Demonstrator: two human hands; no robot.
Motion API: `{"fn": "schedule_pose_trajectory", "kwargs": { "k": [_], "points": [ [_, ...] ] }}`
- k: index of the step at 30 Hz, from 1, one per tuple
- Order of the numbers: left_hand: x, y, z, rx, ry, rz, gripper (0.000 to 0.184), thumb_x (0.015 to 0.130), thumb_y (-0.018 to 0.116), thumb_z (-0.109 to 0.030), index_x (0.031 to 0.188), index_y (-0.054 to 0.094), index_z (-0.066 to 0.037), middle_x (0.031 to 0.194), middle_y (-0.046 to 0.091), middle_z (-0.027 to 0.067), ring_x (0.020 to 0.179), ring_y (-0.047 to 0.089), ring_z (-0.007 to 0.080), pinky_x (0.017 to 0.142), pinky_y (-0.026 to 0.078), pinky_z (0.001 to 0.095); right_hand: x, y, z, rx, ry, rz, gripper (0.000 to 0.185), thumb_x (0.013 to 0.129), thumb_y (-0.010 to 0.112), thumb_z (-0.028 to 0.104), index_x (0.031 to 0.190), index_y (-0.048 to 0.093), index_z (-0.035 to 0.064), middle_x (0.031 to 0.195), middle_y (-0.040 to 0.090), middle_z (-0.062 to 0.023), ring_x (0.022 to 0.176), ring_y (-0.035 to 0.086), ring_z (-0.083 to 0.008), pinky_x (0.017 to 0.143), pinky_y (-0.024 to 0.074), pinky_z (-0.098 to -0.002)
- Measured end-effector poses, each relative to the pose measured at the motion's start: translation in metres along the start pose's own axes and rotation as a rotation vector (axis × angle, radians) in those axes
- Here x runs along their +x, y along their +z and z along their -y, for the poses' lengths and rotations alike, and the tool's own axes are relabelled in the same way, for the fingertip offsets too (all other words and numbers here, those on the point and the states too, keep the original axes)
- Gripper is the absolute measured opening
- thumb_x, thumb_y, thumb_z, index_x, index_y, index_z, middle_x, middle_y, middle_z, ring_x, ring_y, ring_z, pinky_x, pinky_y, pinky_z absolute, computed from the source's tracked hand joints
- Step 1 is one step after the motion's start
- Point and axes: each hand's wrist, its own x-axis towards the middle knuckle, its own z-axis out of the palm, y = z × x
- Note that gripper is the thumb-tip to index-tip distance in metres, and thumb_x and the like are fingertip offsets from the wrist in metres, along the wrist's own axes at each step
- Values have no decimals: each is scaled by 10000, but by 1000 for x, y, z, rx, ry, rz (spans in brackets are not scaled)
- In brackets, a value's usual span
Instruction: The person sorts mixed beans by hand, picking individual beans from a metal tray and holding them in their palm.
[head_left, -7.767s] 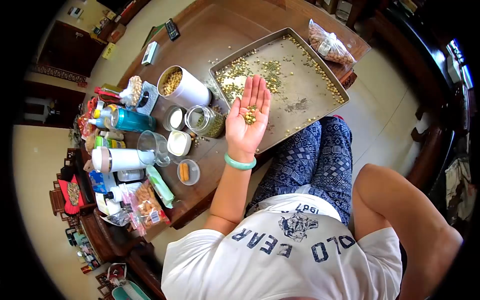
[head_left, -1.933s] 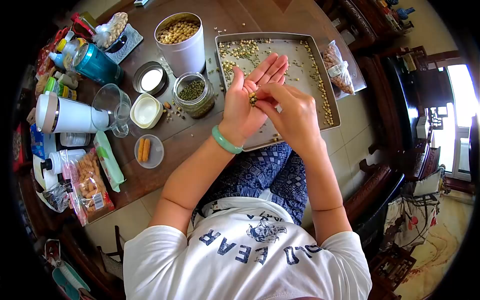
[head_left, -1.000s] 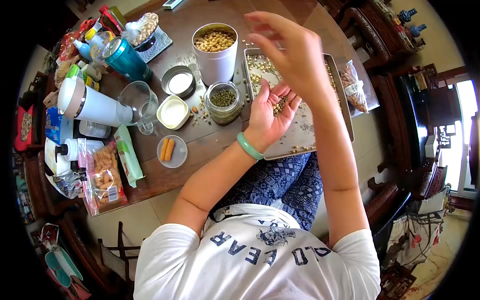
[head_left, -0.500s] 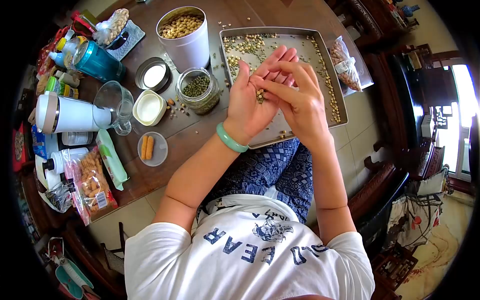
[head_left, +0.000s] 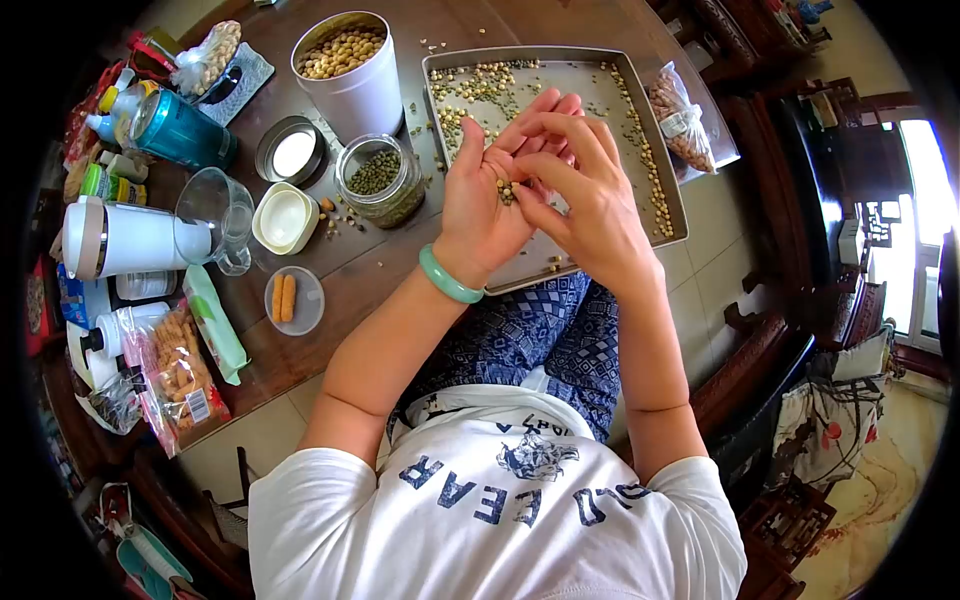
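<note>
A few mixed beans [head_left: 507, 191] lie in the upturned left hand [head_left: 480, 215], fingers loosely open. The right hand [head_left: 597, 218] narrows over them; its grip is unclear. Many more dot the tray [head_left: 575, 78]; green beans [head_left: 373, 172] part-fill the jar [head_left: 400, 203], tan beans [head_left: 342, 52] nearly fill the can [head_left: 362, 100].

Beans [head_left: 507, 192] in the upturned left grip [head_left: 484, 218]

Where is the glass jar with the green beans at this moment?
In the head view, the glass jar stands on the table, left of the metal tray, just below the tall white canister in the picture.
</note>
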Motion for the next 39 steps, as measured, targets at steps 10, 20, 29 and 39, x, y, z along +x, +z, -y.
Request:
{"fn": "schedule_pose_trajectory", "kwargs": {
  "k": [10, 20, 29, 39],
  "points": [
    [-2, -3, 0, 76, -39, -34, 728, 1009, 147, -547, 1450, 320, 5, 1513, 331, 151, 1415, 286, 275, 1173, 227, 438, 5, -2, -1, -19, 49, 150, 187, 754, 650, 82, 931, 650, 21, 1174, 522, -149, 1143, 460, -347, 988, 403, -437],
    [4, -41, -2, -107, -48, 121, 742, 1010, 137, -550, 1366, 439, 26, 1378, 475, 150, 1313, 422, 257, 1148, 307, 393, 8, 1, -13, 900, 383, 24, 122, 879, 583, 90, 894, 625, -23, 1160, 520, -73, 1133, 467, -176, 944, 384, -302],
    [2, 5, -3, -9, 41, -364, 745, 1005, 234, -559, 1329, 457, 74, 1336, 500, 167, 1297, 431, 240, 1148, 297, 379, 36, 2, -13, 1214, 398, 13, 163, 915, 555, 128, 934, 620, -21, 1181, 553, -52, 987, 528, -117, 830, 428, -253],
    [2, -38, -6, -332, -95, 306, 628, 1030, 300, -473, 1249, 523, 72, 1255, 560, 148, 1161, 523, 226, 1050, 392, 347, 164, 51, 5, 56, -294, -22, 163, 866, 613, 120, 985, 646, 14, 1131, 591, -114, 1093, 516, -300, 959, 426, -371]
  ]
}}
